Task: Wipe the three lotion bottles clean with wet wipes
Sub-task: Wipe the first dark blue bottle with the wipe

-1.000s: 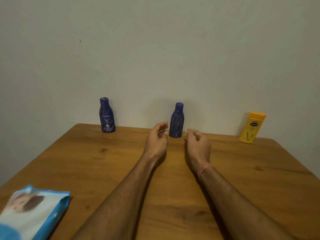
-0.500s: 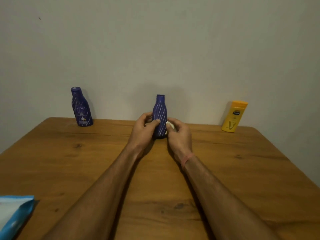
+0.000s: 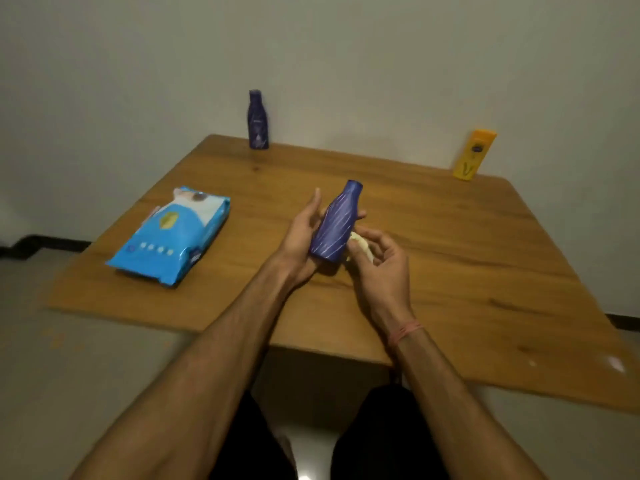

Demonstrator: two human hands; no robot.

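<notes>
Striped bottle (image 3: 335,224) — tilted, cap up-right

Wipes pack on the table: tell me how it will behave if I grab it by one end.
The wipes pack looks like a soft film pouch, so it will probably sag or bend rather than stay stiff. Its glossy wrapper may be a little slippery. It lies flat and broad on the table, so it is unlikely to roll or tip.
</notes>
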